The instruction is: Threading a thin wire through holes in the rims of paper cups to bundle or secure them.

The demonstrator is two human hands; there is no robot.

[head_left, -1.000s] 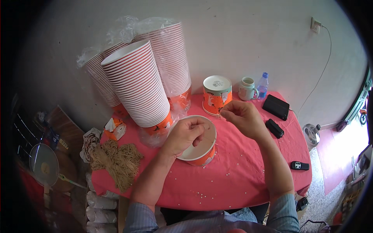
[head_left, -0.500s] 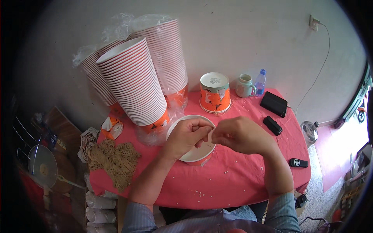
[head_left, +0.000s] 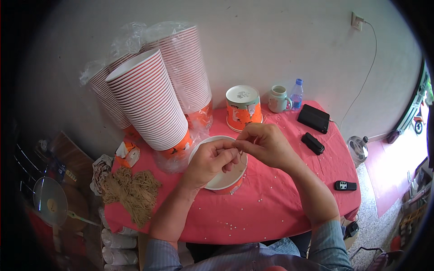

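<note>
Over an upright white-and-orange paper bucket (head_left: 222,183) my two hands meet. My left hand (head_left: 210,161) is closed, thumb against fingers, above the bucket's left side. Fingertips of my right hand (head_left: 267,143) pinch together right beside the left fingers. A thin tan cord (head_left: 241,155) shows between them, mostly hidden by the fingers. A bundle of similar tan cords (head_left: 134,192) lies at the table's left. Behind my right hand, another orange bucket (head_left: 244,108) stands upside down.
Tall nested stacks of paper buckets (head_left: 147,97), partly in clear plastic, lean at the back left. A mug (head_left: 277,99), a water bottle (head_left: 296,94), a black case (head_left: 313,119) and a small remote (head_left: 345,185) sit on the right. White bits dot the red tablecloth (head_left: 266,221).
My right hand has come in to the left, its fingertips now meeting my left fingers. The whole view has shifted slightly.
</note>
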